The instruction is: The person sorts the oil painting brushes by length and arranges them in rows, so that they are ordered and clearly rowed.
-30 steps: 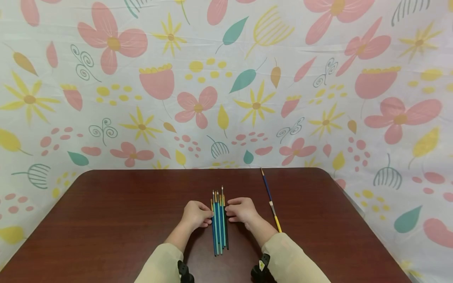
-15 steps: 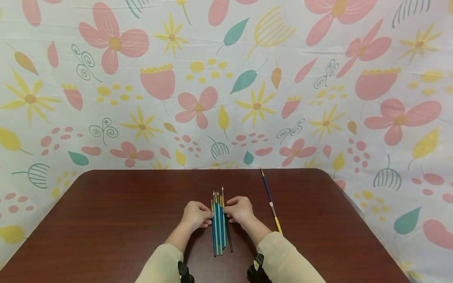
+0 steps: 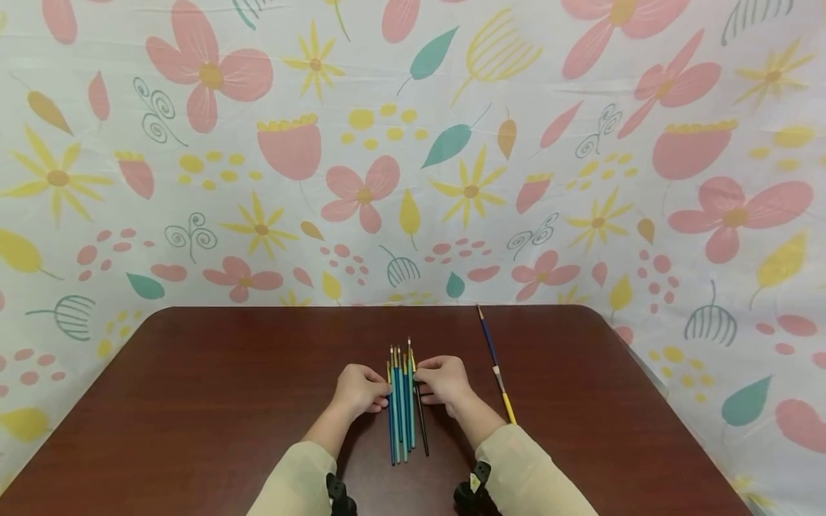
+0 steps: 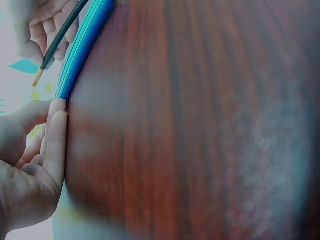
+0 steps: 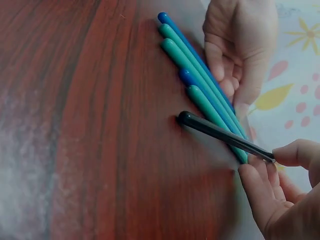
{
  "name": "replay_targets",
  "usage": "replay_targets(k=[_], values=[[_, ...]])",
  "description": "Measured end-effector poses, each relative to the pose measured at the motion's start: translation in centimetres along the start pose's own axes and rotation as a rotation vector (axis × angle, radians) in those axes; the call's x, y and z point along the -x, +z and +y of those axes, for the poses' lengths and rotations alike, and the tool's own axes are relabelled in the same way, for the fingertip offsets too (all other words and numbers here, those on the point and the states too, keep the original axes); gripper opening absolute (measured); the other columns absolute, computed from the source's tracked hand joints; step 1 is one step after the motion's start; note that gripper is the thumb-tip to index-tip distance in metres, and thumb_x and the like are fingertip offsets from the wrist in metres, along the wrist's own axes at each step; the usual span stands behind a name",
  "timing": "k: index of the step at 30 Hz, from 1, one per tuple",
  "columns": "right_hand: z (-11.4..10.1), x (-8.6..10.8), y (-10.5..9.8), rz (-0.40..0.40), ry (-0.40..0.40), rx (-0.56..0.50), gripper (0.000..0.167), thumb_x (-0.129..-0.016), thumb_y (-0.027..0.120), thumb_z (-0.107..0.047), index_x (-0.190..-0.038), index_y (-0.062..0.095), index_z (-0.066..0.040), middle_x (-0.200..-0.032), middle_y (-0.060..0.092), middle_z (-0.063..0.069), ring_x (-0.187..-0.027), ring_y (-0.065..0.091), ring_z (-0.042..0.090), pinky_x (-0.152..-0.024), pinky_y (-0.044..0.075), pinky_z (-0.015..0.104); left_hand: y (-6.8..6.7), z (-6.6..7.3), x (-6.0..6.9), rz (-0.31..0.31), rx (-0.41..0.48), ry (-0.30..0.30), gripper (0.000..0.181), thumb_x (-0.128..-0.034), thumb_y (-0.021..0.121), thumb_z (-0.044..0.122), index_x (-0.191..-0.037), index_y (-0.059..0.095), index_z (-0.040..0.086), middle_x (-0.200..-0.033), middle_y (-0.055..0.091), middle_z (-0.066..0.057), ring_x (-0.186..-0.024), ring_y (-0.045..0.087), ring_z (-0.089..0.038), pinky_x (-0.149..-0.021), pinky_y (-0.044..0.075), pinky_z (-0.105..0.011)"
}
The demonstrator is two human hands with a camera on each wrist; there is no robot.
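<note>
Dark reddish-brown table [image 3: 226, 387] before a white backdrop [image 3: 361, 72], probably cloth, with pink flowers [image 3: 364, 195]

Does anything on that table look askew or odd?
Yes: the black brush in the right hand slants away from the row of blue and green brushes. Farther right, a blue brush and a yellow-handled brush lie apart from them.

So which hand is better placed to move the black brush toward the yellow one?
Probably the right hand: it pinches the black brush and sits nearer the yellow brush; the left hand is across the bundle.
</note>
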State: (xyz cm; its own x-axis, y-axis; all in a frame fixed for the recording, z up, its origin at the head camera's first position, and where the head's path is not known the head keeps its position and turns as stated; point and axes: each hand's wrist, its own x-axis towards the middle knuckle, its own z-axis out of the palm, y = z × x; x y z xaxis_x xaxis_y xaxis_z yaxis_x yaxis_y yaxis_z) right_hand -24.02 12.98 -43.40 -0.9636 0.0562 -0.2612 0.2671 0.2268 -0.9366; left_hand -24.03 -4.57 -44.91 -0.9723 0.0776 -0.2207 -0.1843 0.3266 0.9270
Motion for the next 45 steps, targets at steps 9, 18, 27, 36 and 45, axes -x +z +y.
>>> replay_targets(k=[9, 18, 27, 36, 45], values=[[0.6, 0.2, -1.3, -0.041, 0.011, -0.092, 0.036, -0.089, 0.059, -0.011, -0.122, 0.058, 0.004, -0.111, 0.063, 0.021, -0.077, 0.069, 0.019, -0.062, 0.06, 0.035, 0.1, -0.3, -0.1, -0.011, 0.017, 0.001, 0.016, -0.0823, 0.071, 0.008, -0.09, 0.067, -0.005, -0.067, 0.068, -0.01, -0.05, 0.063, -0.008, -0.051, 0.057, -0.027], [0.6, 0.2, -2.5, -0.088, 0.015, -0.125, 0.042, -0.09, 0.054, -0.01, -0.129, 0.051, 0.005, -0.121, 0.056, 0.025, -0.087, 0.066, 0.023, -0.069, 0.06, 0.037, 0.1, -0.2, -0.4, -0.004, 0.009, 0.011, 0.015, -0.0824, 0.07, 0.007, -0.09, 0.067, -0.006, -0.068, 0.069, -0.01, -0.05, 0.062, -0.008, -0.051, 0.057, -0.027], [1.0, 0.3, -3.5, -0.13, -0.006, -0.151, 0.045, -0.093, 0.051, -0.011, -0.135, 0.043, 0.006, -0.104, 0.067, 0.019, -0.075, 0.067, 0.016, -0.067, 0.059, 0.035, 0.2, -0.3, -0.2, -0.007, 0.008, 0.004, 0.015, -0.0827, 0.07, 0.007, -0.091, 0.067, -0.005, -0.068, 0.069, -0.01, -0.05, 0.062, -0.008, -0.051, 0.057, -0.027], [1.1, 0.4, -4.8, -0.155, 0.017, -0.186, 0.04, -0.096, 0.045, -0.011, -0.133, 0.039, 0.003, -0.1, 0.066, 0.015, -0.073, 0.068, 0.017, -0.066, 0.06, 0.04, 0.0, -0.4, -0.1, -0.001, 0.003, 0.001, 0.014, -0.0825, 0.07, 0.007, -0.09, 0.067, -0.005, -0.067, 0.068, -0.009, -0.049, 0.062, -0.007, -0.051, 0.057, -0.027], [1.0, 0.1, -6.5, -0.157, 0.003, -0.165, 0.05, -0.09, 0.047, -0.004, -0.138, 0.034, 0.003, -0.108, 0.061, 0.02, -0.079, 0.068, 0.019, -0.07, 0.06, 0.042, 0.0, -0.3, -0.2, -0.009, 0.0, 0.009, 0.015, -0.0831, 0.07, 0.008, -0.091, 0.067, -0.005, -0.068, 0.069, -0.01, -0.05, 0.063, -0.009, -0.052, 0.058, -0.028]])
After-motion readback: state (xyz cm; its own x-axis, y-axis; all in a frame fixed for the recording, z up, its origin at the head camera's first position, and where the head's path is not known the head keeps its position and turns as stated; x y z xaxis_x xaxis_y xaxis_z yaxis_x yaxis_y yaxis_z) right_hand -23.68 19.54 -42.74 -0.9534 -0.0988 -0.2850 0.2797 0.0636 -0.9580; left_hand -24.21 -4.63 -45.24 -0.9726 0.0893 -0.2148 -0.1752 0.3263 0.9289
